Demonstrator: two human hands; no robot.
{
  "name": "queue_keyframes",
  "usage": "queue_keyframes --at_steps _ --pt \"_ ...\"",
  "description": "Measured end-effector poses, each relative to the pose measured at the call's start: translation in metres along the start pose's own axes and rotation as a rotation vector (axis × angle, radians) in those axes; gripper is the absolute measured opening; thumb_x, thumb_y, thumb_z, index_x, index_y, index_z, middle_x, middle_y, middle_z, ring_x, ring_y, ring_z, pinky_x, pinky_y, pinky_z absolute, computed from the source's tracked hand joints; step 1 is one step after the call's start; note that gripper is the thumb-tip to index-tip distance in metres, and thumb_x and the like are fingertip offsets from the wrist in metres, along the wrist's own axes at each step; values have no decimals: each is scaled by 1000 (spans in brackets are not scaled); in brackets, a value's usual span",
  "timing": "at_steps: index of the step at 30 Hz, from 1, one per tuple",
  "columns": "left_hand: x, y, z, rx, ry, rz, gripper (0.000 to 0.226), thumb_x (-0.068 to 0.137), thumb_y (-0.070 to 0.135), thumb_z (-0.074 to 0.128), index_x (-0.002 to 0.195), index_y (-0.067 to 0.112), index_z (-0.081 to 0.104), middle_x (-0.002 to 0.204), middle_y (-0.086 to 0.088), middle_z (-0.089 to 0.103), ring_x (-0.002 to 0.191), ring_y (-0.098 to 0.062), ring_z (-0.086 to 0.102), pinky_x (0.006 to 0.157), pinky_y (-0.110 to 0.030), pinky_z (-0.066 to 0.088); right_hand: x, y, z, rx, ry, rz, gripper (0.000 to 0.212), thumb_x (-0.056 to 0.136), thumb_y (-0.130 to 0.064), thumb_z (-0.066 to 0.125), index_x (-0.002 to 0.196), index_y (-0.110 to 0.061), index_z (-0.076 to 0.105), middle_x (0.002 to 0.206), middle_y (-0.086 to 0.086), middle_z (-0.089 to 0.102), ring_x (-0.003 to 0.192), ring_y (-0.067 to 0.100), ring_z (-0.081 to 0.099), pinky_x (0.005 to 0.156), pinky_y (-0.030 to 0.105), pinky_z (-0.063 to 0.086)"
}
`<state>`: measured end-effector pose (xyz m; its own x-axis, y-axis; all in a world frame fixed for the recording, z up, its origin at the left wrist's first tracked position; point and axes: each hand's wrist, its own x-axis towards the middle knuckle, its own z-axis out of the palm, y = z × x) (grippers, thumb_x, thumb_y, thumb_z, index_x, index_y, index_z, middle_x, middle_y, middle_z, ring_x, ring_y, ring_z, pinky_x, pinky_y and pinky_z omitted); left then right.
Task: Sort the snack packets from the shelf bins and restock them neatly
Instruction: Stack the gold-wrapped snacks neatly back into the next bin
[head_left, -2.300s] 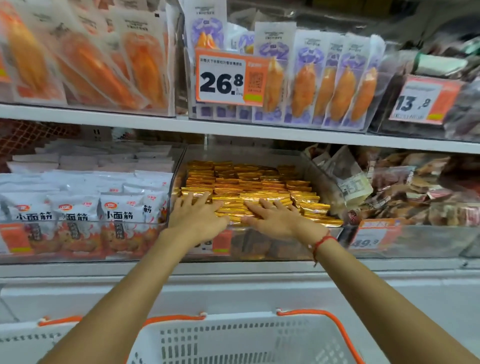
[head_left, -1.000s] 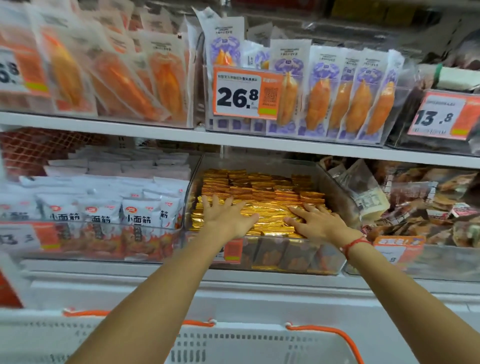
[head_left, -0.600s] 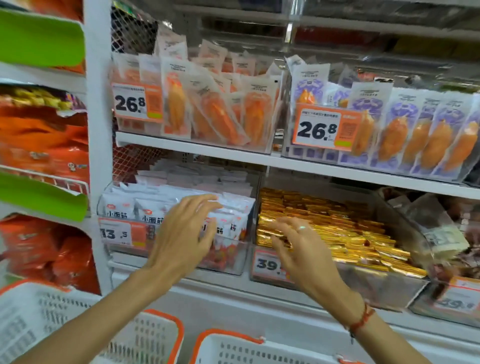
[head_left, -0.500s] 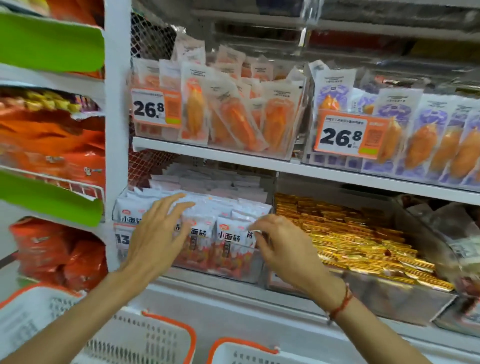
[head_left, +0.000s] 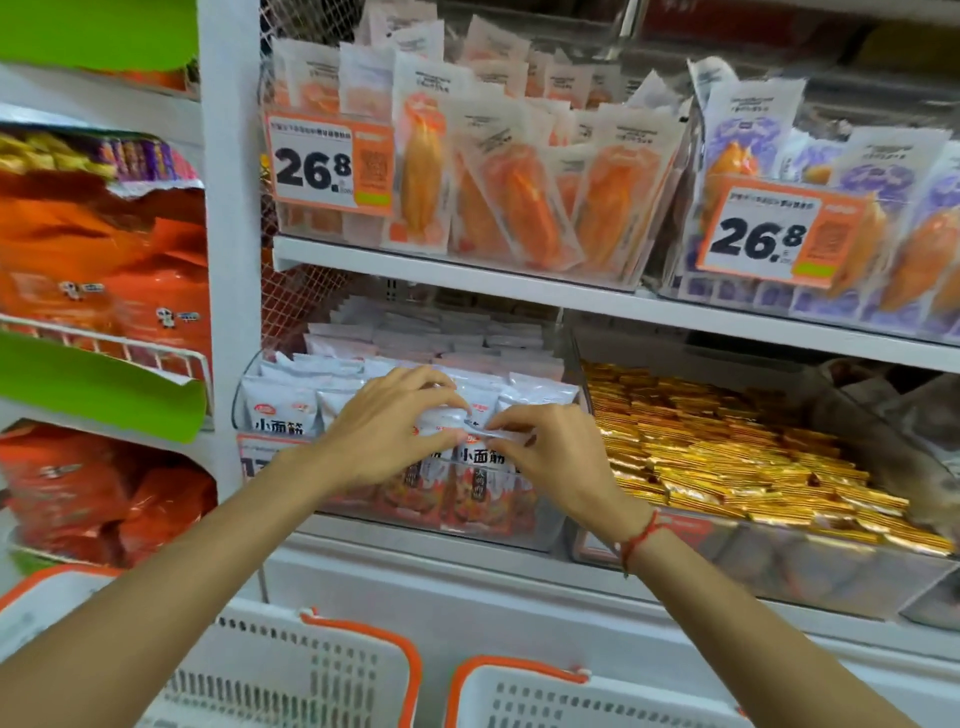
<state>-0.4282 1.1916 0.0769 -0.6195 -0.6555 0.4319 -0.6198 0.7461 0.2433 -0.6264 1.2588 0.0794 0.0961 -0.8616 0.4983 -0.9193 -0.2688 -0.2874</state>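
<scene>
We have both hands at the front of the clear bin (head_left: 249, 400) on the lower shelf, the one filled with white snack packets (head_left: 285, 410) standing in rows. Our left hand (head_left: 382, 428) and our right hand (head_left: 553, 449) meet over one packet (head_left: 475, 441) in the front row, and the fingers of each curl round its top edge, pinching it from either side. That packet stands upright among its neighbours, still inside the bin. A red string bracelet (head_left: 641, 538) circles our right wrist.

Just beside this bin to the right sits a second clear bin (head_left: 779, 571) packed with flat gold packets (head_left: 727, 457). On the shelf above (head_left: 467, 273), orange packets (head_left: 519, 202) and purple packets (head_left: 883, 234) stand behind price tags (head_left: 330, 163) reading 26.8. To the left, large orange bags (head_left: 93, 260) fill a neighbouring rack. Below our arms stand two white baskets (head_left: 291, 675) with orange handles.
</scene>
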Motion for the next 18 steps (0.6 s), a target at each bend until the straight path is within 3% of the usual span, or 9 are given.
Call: queue_keyframes --at_steps 3,7,10,12,15,18 --pt "2 6 3 30 -18 -18 38 93 55 51 123 32 57 132 12 47 127 -13 37 100 -29 23 4 0 -13 -52 -113 -15 25 85 -39 69 107 -29 73 101 -8 74 91 11 67 78 36 56" --pt "8 11 2 13 -29 -14 24 94 42 56 116 32 55 132 12 46 128 -13 35 104 -32 23 17 15 -52 -150 -14 -30 28 88 -36 67 113 -24 71 102 -6 71 87 11 62 75 32 54" --pt "9 13 2 -11 -14 -22 24 93 39 58 114 30 55 135 12 45 128 -13 35 103 -31 23 31 19 -48 -303 -199 -76 26 88 -32 67 110 -18 72 104 0 71 91 18 64 80 37 56" --pt "9 15 2 -13 5 -30 36 92 44 58 124 30 51 141 12 41 131 -13 33 104 -32 23 38 19 -41 -272 -234 -99 20 88 -27 69 103 -15 75 97 2 73 82 15 65 78 33 56" --pt "10 16 4 32 -7 -38 67 90 61 51 147 33 29 155 13 26 141 -12 25 112 -30 19 44 23 -38 -94 -97 -98 13 85 -19 73 95 -14 78 91 2 75 77 10 66 76 22 54" --pt "11 16 8 61 -39 -51 68 92 60 45 151 33 25 157 13 24 143 -10 22 114 -28 17 43 24 -30 33 -82 -67 12 83 -19 75 93 -14 78 90 1 75 74 5 65 73 13 53"
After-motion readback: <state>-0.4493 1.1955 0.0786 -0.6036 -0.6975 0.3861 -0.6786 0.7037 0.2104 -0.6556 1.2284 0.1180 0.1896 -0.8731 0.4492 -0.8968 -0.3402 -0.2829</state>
